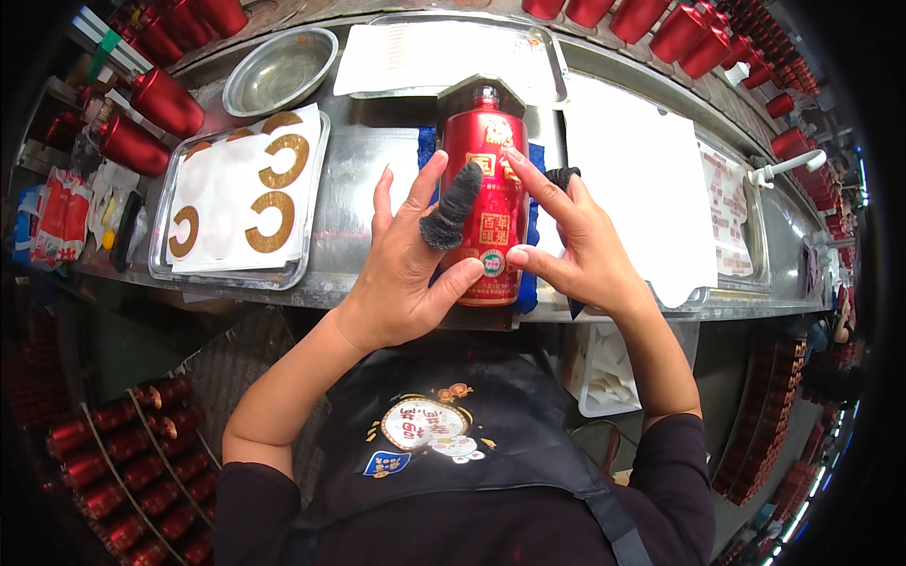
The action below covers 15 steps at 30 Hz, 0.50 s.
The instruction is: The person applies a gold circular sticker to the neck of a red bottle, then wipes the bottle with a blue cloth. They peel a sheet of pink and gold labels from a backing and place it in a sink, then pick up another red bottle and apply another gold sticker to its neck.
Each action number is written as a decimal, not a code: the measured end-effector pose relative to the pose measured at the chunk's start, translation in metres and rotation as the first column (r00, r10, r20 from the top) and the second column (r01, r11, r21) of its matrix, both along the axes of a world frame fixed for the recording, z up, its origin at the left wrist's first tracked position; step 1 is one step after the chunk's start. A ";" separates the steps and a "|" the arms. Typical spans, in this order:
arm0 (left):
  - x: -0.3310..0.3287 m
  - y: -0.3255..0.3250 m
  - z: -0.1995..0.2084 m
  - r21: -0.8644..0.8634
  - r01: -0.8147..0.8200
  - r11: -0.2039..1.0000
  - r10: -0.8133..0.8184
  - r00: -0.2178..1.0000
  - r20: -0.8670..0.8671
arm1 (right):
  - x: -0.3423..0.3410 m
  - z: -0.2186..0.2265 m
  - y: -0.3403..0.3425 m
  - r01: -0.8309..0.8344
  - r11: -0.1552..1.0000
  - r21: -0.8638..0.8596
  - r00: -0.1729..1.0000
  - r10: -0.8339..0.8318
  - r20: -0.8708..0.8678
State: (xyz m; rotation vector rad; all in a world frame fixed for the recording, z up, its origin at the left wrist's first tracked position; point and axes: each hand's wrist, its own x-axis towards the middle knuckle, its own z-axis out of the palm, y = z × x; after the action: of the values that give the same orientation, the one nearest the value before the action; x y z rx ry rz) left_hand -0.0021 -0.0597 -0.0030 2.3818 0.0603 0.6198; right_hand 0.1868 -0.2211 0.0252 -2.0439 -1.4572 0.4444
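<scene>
A red bottle (pixel 489 193) with gold square labels and a round green-and-white sticker lies on its back, neck pointing away from me. Its dark cradle (pixel 510 97) shows around the neck, and blue cloth (pixel 536 165) lines both sides. My left hand (pixel 396 259) is spread over the bottle's left side, thumb close to the green sticker; one finger wears a black cloth sleeve (pixel 451 208). On the other side, my right hand (pixel 590 241) reaches its index finger to an upper gold label and its thumb to the lower right edge. Its fingers are apart, one with a black cover (pixel 563 176).
At left, a metal tray (pixel 162 268) holds white sheets with gold C-shaped pieces (pixel 271 223). Behind it are a metal bowl (pixel 236 85) and red bottles (pixel 132 143). White sheets (pixel 632 179) lie at right, near a white tap (pixel 797 165). A plastic bin (pixel 604 401) stands below the bench.
</scene>
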 end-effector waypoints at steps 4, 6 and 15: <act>0.008 0.001 0.004 0.032 -0.019 0.999 0.020 0.999 -0.033 | 0.004 0.001 0.013 0.012 1.000 0.002 1.000 -0.012 0.029; 0.009 0.001 0.006 0.033 -0.021 0.999 0.023 0.998 -0.055 | 0.006 0.001 0.017 0.005 1.000 -0.008 0.999 -0.004 0.037; 0.003 0.003 -0.011 -0.329 0.042 0.943 -0.053 0.998 -0.024 | 0.006 -0.003 0.006 -0.004 1.000 0.022 0.992 0.006 -0.123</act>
State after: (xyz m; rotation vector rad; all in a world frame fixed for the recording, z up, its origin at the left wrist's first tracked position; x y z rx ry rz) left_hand 0.0010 -0.0563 -0.0142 2.0633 0.1114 0.5037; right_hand 0.1926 -0.2147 0.0220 -1.9598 -1.3878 0.5443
